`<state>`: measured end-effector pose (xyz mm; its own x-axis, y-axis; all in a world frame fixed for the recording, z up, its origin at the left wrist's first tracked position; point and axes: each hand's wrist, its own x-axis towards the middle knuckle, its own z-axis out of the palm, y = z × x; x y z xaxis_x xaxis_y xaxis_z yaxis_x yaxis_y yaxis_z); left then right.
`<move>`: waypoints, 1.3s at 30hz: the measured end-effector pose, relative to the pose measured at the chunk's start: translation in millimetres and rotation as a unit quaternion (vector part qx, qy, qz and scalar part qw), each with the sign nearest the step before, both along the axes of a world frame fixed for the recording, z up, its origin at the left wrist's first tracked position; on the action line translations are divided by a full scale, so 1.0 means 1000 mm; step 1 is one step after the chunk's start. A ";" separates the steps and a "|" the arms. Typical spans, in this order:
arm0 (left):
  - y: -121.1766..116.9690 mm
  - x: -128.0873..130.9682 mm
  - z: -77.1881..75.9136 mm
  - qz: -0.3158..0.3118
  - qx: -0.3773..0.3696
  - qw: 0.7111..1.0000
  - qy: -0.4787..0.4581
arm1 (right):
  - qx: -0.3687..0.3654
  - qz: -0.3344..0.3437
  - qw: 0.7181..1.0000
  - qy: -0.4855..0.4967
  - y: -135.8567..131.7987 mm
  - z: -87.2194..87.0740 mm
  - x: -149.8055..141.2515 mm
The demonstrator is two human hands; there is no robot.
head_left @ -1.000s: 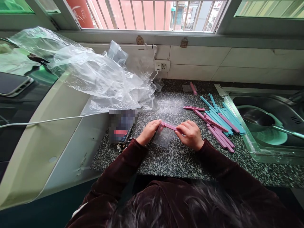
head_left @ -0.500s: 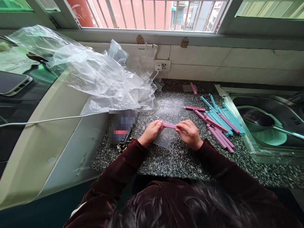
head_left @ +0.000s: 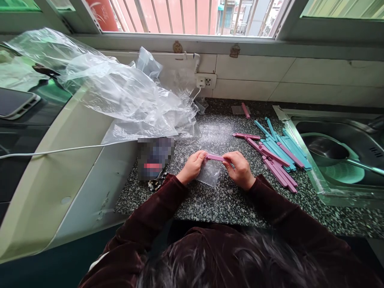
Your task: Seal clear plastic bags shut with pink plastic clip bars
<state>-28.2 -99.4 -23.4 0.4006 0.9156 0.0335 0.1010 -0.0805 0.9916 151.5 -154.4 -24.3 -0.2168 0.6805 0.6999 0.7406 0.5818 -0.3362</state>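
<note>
Between my two hands is a pink bag sealing clip (head_left: 215, 158), lying across a small clear plastic bag (head_left: 209, 174) that hangs down below it. My left hand (head_left: 193, 166) is closed on the clip's left end, thumb on top. My right hand (head_left: 240, 169) pinches the right end with thumb and fingers. Right of my hands lies a pile of pink clips (head_left: 276, 172) and blue clips (head_left: 295, 149), some crossing one another. Farther back, another pink clip (head_left: 245, 110) rests on a small clear bag (head_left: 237, 110).
A phone (head_left: 154, 160), partly blurred out, lies left of my hands. Behind it a large crumpled clear plastic bag (head_left: 120, 100) spreads over the counter (head_left: 192, 204). A white cable (head_left: 60, 152) crosses at left. The sink (head_left: 318, 196) at right holds a pan (head_left: 325, 148) and a green colander (head_left: 345, 174).
My left hand has shifted slightly right along the clip. The pink clip now lies a little more level, still between both hands with the small bag below. The view has tilted slightly.
</note>
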 end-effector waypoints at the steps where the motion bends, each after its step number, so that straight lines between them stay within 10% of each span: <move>1: 0.000 0.000 0.000 0.002 -0.002 1.000 0.001 | 0.001 0.001 1.000 -0.001 0.000 0.000 0.000; 39: 0.001 0.006 -0.022 0.015 -0.033 0.993 -0.109 | 0.027 0.005 1.000 0.004 0.000 0.002 0.001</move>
<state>-22.5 -98.5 -45.8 0.3630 0.9301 0.0557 -0.1152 -0.0145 0.9932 152.7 -154.5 -21.8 -0.2172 0.6388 0.7381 0.7315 0.6072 -0.3102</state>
